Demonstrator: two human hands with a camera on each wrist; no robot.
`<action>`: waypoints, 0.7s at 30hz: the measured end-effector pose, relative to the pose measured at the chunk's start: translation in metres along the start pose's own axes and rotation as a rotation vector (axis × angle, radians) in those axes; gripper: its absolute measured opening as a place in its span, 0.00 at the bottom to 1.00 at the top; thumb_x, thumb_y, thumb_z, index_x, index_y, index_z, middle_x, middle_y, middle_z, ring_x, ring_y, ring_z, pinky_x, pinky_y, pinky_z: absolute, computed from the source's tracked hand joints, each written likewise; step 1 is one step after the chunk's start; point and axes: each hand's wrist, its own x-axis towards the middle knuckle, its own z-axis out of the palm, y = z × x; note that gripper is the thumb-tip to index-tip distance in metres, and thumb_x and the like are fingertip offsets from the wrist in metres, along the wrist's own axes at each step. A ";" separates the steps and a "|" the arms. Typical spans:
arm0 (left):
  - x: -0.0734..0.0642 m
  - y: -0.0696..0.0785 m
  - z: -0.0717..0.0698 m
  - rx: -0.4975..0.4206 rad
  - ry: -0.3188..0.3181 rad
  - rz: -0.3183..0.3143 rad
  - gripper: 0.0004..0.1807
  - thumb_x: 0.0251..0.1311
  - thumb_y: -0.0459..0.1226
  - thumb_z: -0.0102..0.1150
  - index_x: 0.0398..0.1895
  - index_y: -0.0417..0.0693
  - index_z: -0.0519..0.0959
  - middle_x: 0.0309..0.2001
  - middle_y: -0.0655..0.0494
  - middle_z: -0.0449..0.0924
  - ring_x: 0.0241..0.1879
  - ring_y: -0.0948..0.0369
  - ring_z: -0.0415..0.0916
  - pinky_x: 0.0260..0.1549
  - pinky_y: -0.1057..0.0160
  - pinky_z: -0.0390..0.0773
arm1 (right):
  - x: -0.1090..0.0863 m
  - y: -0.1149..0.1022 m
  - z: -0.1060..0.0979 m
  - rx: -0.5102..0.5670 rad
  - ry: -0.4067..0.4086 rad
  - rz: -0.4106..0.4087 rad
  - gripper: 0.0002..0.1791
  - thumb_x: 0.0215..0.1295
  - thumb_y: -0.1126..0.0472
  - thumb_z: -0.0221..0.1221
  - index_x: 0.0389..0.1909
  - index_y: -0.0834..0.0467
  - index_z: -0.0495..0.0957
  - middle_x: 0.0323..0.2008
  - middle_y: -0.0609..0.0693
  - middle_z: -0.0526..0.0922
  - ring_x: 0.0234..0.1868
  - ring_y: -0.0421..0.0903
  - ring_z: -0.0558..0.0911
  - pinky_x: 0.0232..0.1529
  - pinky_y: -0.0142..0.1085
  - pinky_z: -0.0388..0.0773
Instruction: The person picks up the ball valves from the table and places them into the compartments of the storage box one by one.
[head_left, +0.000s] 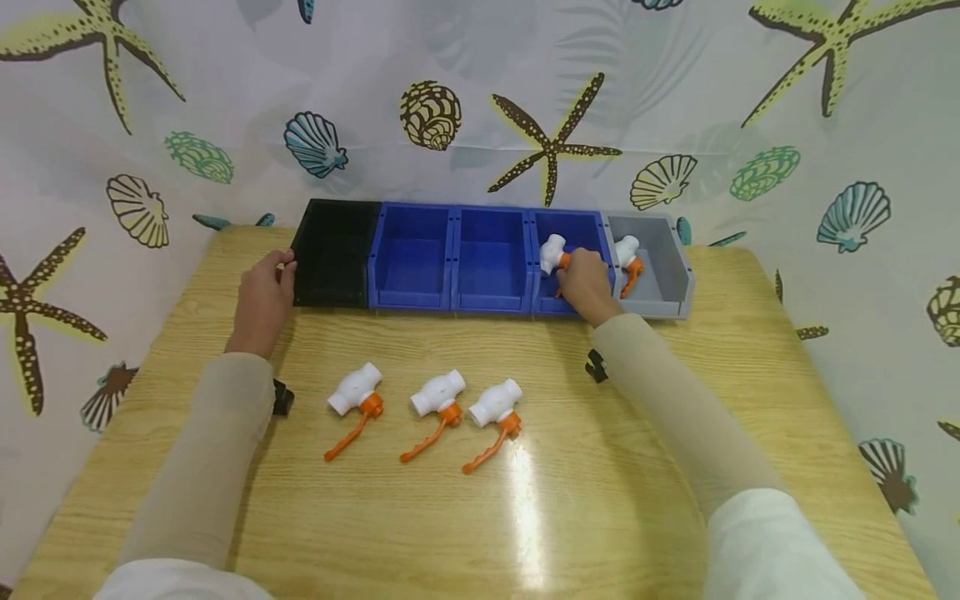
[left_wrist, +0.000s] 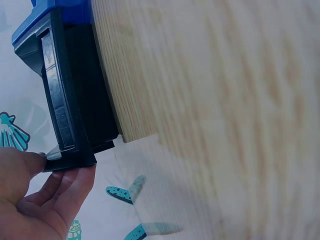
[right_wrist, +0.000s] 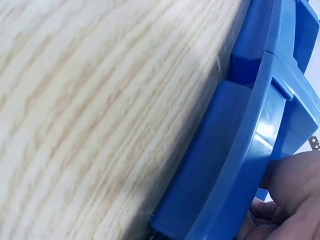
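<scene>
In the head view my right hand [head_left: 587, 285] reaches into the rightmost blue bin [head_left: 573, 305], gripping the orange handle of a white ball valve [head_left: 552, 253]. The right wrist view shows that hand [right_wrist: 295, 200] behind the bin's front wall, with the valve hidden. My left hand [head_left: 264, 296] pinches the left side of the black bin [head_left: 333, 258] between thumb and fingers, which the left wrist view shows closely. Another ball valve [head_left: 628, 254] lies in the grey bin [head_left: 667, 307]. On the table are three more valves, a left one [head_left: 356, 390], a middle one [head_left: 438, 393] and a right one [head_left: 496, 403].
Two other blue bins, a left one [head_left: 412, 265] and a middle one [head_left: 491, 267], stand joined in the row between black and grey. The row sits at the back of the wooden table [head_left: 420, 533], against a curtain [head_left: 465, 50] printed with shells and starfish.
</scene>
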 end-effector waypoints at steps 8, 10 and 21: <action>-0.001 -0.002 0.000 -0.001 -0.002 -0.002 0.21 0.71 0.43 0.39 0.58 0.39 0.71 0.41 0.40 0.78 0.27 0.53 0.70 0.25 0.56 0.70 | 0.002 -0.001 0.002 0.002 -0.004 0.019 0.13 0.59 0.67 0.52 0.16 0.61 0.68 0.19 0.54 0.71 0.21 0.52 0.73 0.23 0.43 0.71; -0.001 -0.002 0.000 -0.001 0.001 0.001 0.21 0.71 0.43 0.39 0.58 0.40 0.72 0.39 0.40 0.78 0.26 0.53 0.71 0.24 0.57 0.70 | 0.003 -0.001 0.002 0.003 -0.007 0.019 0.13 0.59 0.68 0.52 0.16 0.62 0.69 0.19 0.54 0.71 0.21 0.52 0.73 0.22 0.43 0.70; -0.001 0.001 0.000 -0.007 0.008 0.002 0.20 0.71 0.42 0.40 0.57 0.39 0.72 0.39 0.40 0.78 0.27 0.53 0.72 0.23 0.57 0.70 | 0.006 -0.001 0.003 0.006 -0.023 0.068 0.11 0.59 0.67 0.51 0.18 0.63 0.71 0.22 0.56 0.74 0.25 0.53 0.76 0.27 0.45 0.73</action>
